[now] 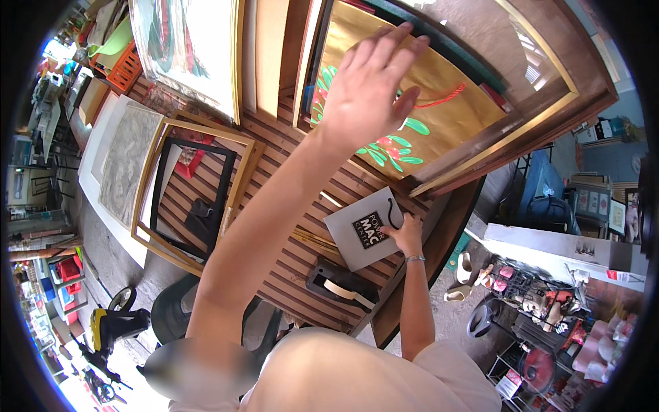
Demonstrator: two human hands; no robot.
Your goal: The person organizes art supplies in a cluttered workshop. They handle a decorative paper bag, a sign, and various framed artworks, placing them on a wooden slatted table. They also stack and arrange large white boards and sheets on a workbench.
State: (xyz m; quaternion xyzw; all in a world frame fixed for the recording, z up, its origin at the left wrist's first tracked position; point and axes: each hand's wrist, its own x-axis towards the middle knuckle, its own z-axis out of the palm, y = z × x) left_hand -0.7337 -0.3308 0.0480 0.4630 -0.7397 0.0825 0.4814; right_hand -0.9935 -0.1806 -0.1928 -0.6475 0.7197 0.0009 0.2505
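My left hand (371, 86) reaches far across and lies over a gold paper gift bag (460, 127), its fingers stretched out and the thumb apart. The fingertips are at the bag's upper edge, beside a dark green flat piece (439, 44) behind it. Green leaves and red flowers decorate the bag, and a red cord handle loops from it. Nearer to me, my right hand (406, 235) grips the edge of a small grey paper bag (347, 230) with a black label and a black cord handle. This bag is tilted over the slatted wooden table.
A wooden frame (508, 158) surrounds the gold bag. A black tape dispenser (329, 278) stands at the near edge of the slatted table (271, 182). Several empty frames, one a black frame (230, 178), lie left. Beyond the table are a motorbike (113, 323) and slippers (460, 281).
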